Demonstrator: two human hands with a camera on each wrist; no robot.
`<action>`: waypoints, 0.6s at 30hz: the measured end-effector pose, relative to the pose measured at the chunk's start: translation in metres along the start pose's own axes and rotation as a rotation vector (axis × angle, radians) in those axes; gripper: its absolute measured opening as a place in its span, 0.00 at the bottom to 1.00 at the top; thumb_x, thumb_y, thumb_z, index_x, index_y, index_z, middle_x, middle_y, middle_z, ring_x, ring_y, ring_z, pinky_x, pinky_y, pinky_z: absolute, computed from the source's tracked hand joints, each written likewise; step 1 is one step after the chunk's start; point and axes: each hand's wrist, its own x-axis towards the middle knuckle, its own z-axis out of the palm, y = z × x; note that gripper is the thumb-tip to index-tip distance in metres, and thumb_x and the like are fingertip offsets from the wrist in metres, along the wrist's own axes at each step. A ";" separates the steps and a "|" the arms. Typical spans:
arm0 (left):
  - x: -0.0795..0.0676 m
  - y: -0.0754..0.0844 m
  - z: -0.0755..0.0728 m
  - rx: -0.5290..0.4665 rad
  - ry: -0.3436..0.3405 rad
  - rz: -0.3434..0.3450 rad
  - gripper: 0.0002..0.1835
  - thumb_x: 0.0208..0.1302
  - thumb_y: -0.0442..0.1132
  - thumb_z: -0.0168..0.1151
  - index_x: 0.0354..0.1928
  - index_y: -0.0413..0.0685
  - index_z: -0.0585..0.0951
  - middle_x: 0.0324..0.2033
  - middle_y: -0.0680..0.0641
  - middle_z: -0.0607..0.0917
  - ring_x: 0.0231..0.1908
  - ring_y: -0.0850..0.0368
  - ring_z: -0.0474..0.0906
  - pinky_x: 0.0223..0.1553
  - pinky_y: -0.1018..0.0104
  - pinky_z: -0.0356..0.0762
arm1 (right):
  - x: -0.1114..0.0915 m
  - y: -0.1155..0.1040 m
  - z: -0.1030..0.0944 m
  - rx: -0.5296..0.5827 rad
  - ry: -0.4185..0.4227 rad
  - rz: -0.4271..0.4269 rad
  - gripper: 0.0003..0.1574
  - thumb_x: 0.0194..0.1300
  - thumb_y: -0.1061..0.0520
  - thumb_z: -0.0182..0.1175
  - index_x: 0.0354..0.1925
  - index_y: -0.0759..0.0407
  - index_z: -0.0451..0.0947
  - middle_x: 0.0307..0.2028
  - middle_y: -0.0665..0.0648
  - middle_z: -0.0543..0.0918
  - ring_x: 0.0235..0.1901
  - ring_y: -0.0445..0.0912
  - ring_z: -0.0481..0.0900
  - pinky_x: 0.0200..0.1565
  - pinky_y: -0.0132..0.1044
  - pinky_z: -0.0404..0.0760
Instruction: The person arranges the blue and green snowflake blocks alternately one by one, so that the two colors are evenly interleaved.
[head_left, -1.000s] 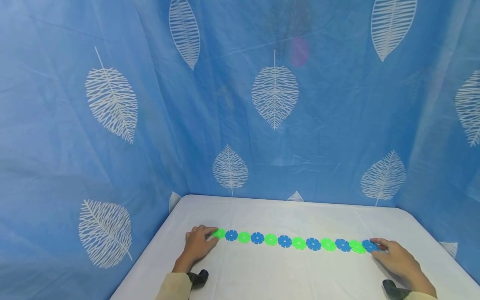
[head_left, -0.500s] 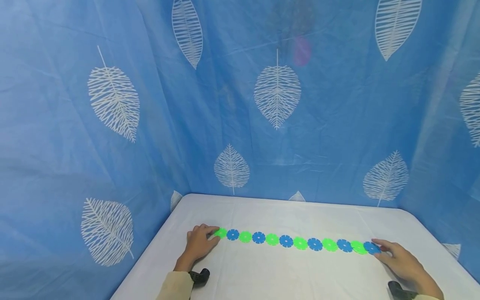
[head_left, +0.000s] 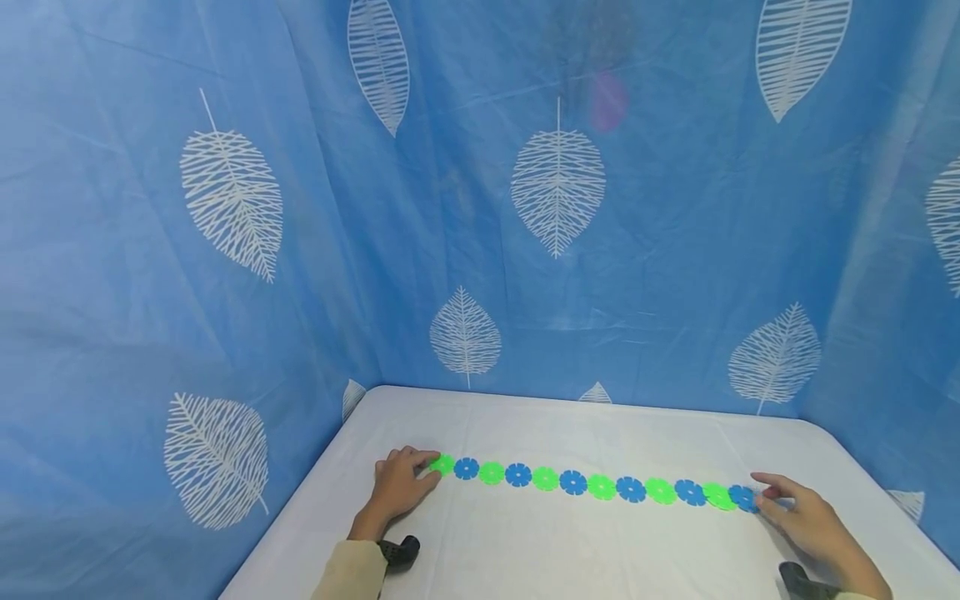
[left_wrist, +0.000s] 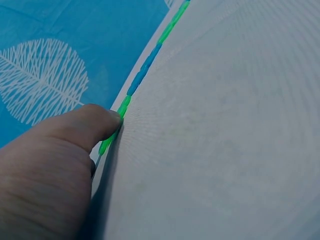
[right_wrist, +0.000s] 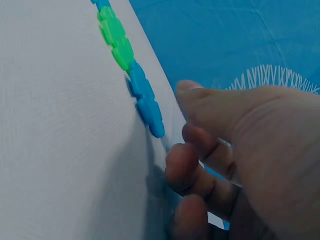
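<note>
A row of notched plastic snowflake discs (head_left: 573,482), alternating green and blue, lies flat across the white table. My left hand (head_left: 397,482) pinches the green disc (head_left: 444,465) at the row's left end between thumb and index finger. The left wrist view shows the thumb pressed against that green disc (left_wrist: 124,106). At the other end lies a blue disc (head_left: 743,499), overlapping its green neighbour (head_left: 720,497). Beside it is my right hand (head_left: 806,521), thumb and index finger spread. A gap separates its fingers from the blue disc (right_wrist: 146,100) in the right wrist view.
Blue cloth (head_left: 660,250) printed with white leaves rises behind the table and along both sides. The white table (head_left: 600,550) has rounded back corners. A black wrist mount (head_left: 401,553) sits on the left wrist, with another (head_left: 798,581) on the right.
My right hand has let go of the blue end disc and drawn back to the right. My left hand stays on the green disc. The view has shifted slightly.
</note>
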 end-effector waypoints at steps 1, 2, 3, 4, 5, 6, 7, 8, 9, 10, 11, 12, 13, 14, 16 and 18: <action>0.000 0.000 -0.001 -0.008 -0.004 -0.004 0.19 0.61 0.52 0.69 0.54 0.62 0.86 0.38 0.56 0.84 0.42 0.58 0.73 0.42 0.57 0.57 | 0.000 -0.002 -0.001 0.009 0.020 0.002 0.44 0.72 0.40 0.57 0.69 0.70 0.62 0.49 0.70 0.79 0.45 0.63 0.78 0.44 0.58 0.77; 0.000 0.000 -0.001 -0.017 -0.009 -0.009 0.19 0.61 0.51 0.69 0.54 0.62 0.86 0.39 0.56 0.84 0.42 0.58 0.74 0.42 0.56 0.57 | 0.000 -0.004 -0.002 0.014 0.046 0.005 0.44 0.73 0.39 0.55 0.69 0.70 0.62 0.49 0.71 0.78 0.42 0.60 0.80 0.41 0.53 0.78; 0.000 -0.001 -0.001 -0.023 -0.011 -0.015 0.18 0.61 0.51 0.69 0.54 0.62 0.86 0.39 0.56 0.83 0.43 0.58 0.74 0.43 0.57 0.57 | -0.001 -0.006 -0.004 0.017 0.077 0.008 0.43 0.74 0.38 0.54 0.69 0.70 0.62 0.49 0.72 0.78 0.40 0.58 0.80 0.37 0.49 0.79; 0.000 -0.001 -0.001 -0.034 -0.011 -0.026 0.18 0.62 0.51 0.68 0.54 0.62 0.85 0.40 0.56 0.83 0.43 0.59 0.75 0.43 0.57 0.57 | -0.001 -0.008 -0.006 0.025 0.106 0.010 0.44 0.74 0.37 0.53 0.69 0.70 0.62 0.51 0.74 0.77 0.40 0.58 0.81 0.35 0.45 0.79; 0.000 -0.001 -0.001 -0.044 -0.010 -0.036 0.18 0.62 0.51 0.68 0.54 0.62 0.85 0.39 0.57 0.82 0.43 0.59 0.75 0.43 0.57 0.57 | -0.001 -0.010 -0.008 0.029 0.137 0.011 0.44 0.75 0.37 0.52 0.69 0.70 0.62 0.52 0.75 0.76 0.39 0.58 0.81 0.33 0.43 0.80; 0.000 0.000 -0.002 -0.057 -0.007 -0.046 0.18 0.62 0.50 0.69 0.54 0.62 0.85 0.39 0.57 0.82 0.43 0.60 0.75 0.44 0.57 0.57 | -0.002 -0.013 -0.009 0.037 0.165 0.014 0.44 0.75 0.36 0.51 0.69 0.70 0.62 0.54 0.77 0.74 0.41 0.61 0.81 0.33 0.44 0.81; 0.001 0.000 -0.002 -0.072 -0.002 -0.055 0.18 0.62 0.50 0.69 0.54 0.63 0.85 0.39 0.57 0.81 0.43 0.61 0.76 0.44 0.58 0.57 | -0.002 -0.015 -0.011 0.038 0.199 0.011 0.45 0.74 0.35 0.51 0.69 0.70 0.63 0.55 0.78 0.73 0.44 0.63 0.80 0.33 0.45 0.82; 0.002 0.000 -0.002 -0.085 0.006 -0.055 0.17 0.62 0.49 0.69 0.54 0.62 0.85 0.38 0.57 0.81 0.42 0.61 0.75 0.44 0.58 0.57 | -0.003 -0.018 -0.013 0.038 0.229 0.010 0.45 0.74 0.35 0.52 0.68 0.70 0.63 0.56 0.78 0.71 0.47 0.66 0.78 0.33 0.46 0.83; 0.003 0.001 -0.002 -0.098 0.017 -0.054 0.17 0.62 0.49 0.69 0.54 0.62 0.85 0.38 0.57 0.81 0.41 0.62 0.75 0.44 0.58 0.57 | -0.004 -0.021 -0.014 0.035 0.257 0.009 0.44 0.74 0.36 0.53 0.68 0.70 0.64 0.57 0.79 0.70 0.49 0.69 0.76 0.34 0.49 0.82; 0.004 0.002 -0.002 -0.113 0.027 -0.052 0.17 0.62 0.48 0.69 0.54 0.62 0.86 0.37 0.57 0.81 0.40 0.62 0.74 0.44 0.58 0.57 | -0.004 -0.023 -0.016 0.032 0.282 0.002 0.43 0.74 0.36 0.53 0.68 0.70 0.64 0.57 0.79 0.70 0.51 0.71 0.74 0.36 0.52 0.82; 0.006 0.003 -0.002 -0.122 0.037 -0.047 0.17 0.62 0.48 0.69 0.54 0.62 0.86 0.37 0.57 0.81 0.39 0.62 0.73 0.44 0.58 0.57 | -0.005 -0.025 -0.016 0.019 0.309 -0.009 0.42 0.74 0.37 0.54 0.67 0.70 0.65 0.57 0.79 0.70 0.51 0.71 0.73 0.38 0.54 0.81; 0.006 0.005 -0.003 -0.135 0.047 -0.045 0.17 0.62 0.47 0.69 0.53 0.62 0.86 0.37 0.56 0.81 0.38 0.62 0.73 0.45 0.57 0.58 | -0.005 -0.028 -0.017 0.014 0.327 -0.019 0.41 0.73 0.38 0.55 0.67 0.70 0.66 0.57 0.79 0.70 0.52 0.72 0.73 0.39 0.58 0.80; 0.007 0.006 -0.004 -0.143 0.059 -0.043 0.16 0.62 0.47 0.69 0.53 0.61 0.86 0.37 0.56 0.81 0.37 0.62 0.73 0.45 0.57 0.58 | -0.006 -0.030 -0.017 -0.001 0.345 -0.033 0.41 0.73 0.39 0.55 0.66 0.70 0.67 0.57 0.79 0.70 0.52 0.72 0.72 0.41 0.60 0.78; 0.008 0.007 -0.004 -0.142 0.068 -0.042 0.16 0.62 0.47 0.69 0.53 0.61 0.86 0.37 0.55 0.81 0.37 0.62 0.72 0.44 0.58 0.58 | -0.006 -0.032 -0.017 -0.019 0.362 -0.048 0.39 0.73 0.39 0.56 0.65 0.70 0.68 0.56 0.79 0.71 0.52 0.72 0.72 0.42 0.62 0.77; 0.008 0.008 -0.006 -0.139 0.092 -0.032 0.17 0.62 0.46 0.70 0.53 0.60 0.86 0.39 0.52 0.82 0.39 0.60 0.74 0.44 0.57 0.58 | -0.006 -0.035 -0.015 -0.049 0.390 -0.077 0.38 0.73 0.40 0.57 0.64 0.70 0.69 0.56 0.80 0.72 0.53 0.73 0.71 0.44 0.67 0.74; 0.009 0.011 -0.008 -0.131 0.112 -0.021 0.18 0.62 0.45 0.70 0.55 0.58 0.85 0.42 0.50 0.83 0.42 0.56 0.77 0.46 0.56 0.60 | -0.006 -0.039 -0.013 -0.067 0.411 -0.083 0.38 0.73 0.41 0.56 0.65 0.69 0.68 0.58 0.81 0.70 0.55 0.74 0.69 0.48 0.70 0.70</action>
